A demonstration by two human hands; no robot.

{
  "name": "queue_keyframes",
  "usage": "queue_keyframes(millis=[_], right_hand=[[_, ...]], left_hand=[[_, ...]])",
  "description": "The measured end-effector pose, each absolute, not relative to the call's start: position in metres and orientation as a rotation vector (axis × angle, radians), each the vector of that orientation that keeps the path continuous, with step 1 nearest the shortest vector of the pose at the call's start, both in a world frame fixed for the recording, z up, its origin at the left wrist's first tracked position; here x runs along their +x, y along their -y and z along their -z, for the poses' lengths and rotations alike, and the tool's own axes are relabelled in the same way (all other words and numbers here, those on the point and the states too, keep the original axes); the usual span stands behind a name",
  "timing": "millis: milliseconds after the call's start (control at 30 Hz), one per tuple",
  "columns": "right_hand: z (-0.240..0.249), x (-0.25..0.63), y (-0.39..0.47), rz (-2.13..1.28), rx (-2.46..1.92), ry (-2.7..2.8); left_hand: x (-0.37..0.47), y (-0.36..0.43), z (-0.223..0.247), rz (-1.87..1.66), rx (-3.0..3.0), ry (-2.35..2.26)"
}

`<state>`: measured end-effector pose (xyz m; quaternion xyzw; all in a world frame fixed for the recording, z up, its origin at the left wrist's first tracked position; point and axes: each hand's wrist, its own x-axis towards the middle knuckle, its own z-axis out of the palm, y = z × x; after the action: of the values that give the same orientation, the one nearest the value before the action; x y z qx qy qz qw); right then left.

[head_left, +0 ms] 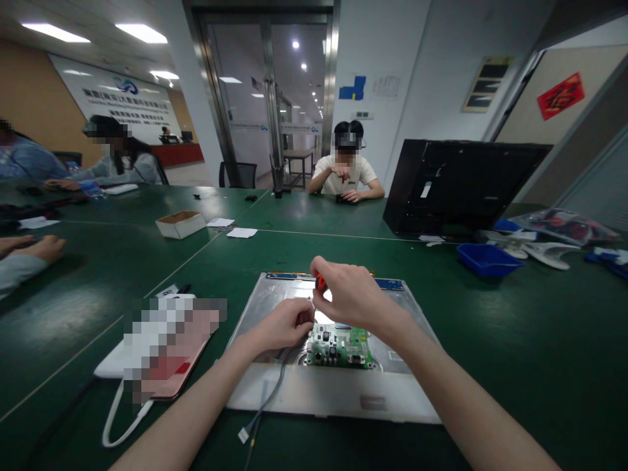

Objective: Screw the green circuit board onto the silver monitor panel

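Note:
A flat metal panel (343, 392) lies before me, with a green circuit board (338, 347) on its middle. My right hand (348, 291) is closed around a red screwdriver handle (320, 282), above the upper left part of the board. My left hand (287, 322) is closed at the board's upper left corner, fingertips near the tool's lower end; what it pinches is too small to make out. A grey cable (279, 386) with a white connector runs from beneath my left hand over the panel's front edge.
Left of the panel are a white device (157, 333) and a pink phone (199, 343) with a white cable. Farther off stand an open box (181, 226), a blue tray (488, 260) and a black monitor (461, 186). Other people sit across and at the left.

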<state>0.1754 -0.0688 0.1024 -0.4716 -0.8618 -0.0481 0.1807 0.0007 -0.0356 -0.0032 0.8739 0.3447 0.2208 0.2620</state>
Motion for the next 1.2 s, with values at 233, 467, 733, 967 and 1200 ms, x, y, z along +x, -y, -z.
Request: queue_keyframes(millis=[233,467,733,967,1200], right_hand=[[-0.100,0.176,0.068,0.183,-1.368,2.425],[-0.109,0.175,0.054,0.187,-1.442,2.446],[-0.121,0.170,0.054,0.023,-1.451,2.488],[-0.116,0.165,0.056,0.029,-1.374,2.517],[-0.111,0.167,0.059,-0.040,-1.215,2.552]], left_hand=[[0.000,0.035,0.004,-0.607,2.369,-0.908],[-0.001,0.034,0.006,-0.577,2.384,-0.935],[0.000,0.035,0.003,-0.574,2.383,-0.934],[0.001,0.036,0.005,-0.588,2.390,-0.974],[0.002,0.037,0.003,-0.608,2.398,-0.940]])
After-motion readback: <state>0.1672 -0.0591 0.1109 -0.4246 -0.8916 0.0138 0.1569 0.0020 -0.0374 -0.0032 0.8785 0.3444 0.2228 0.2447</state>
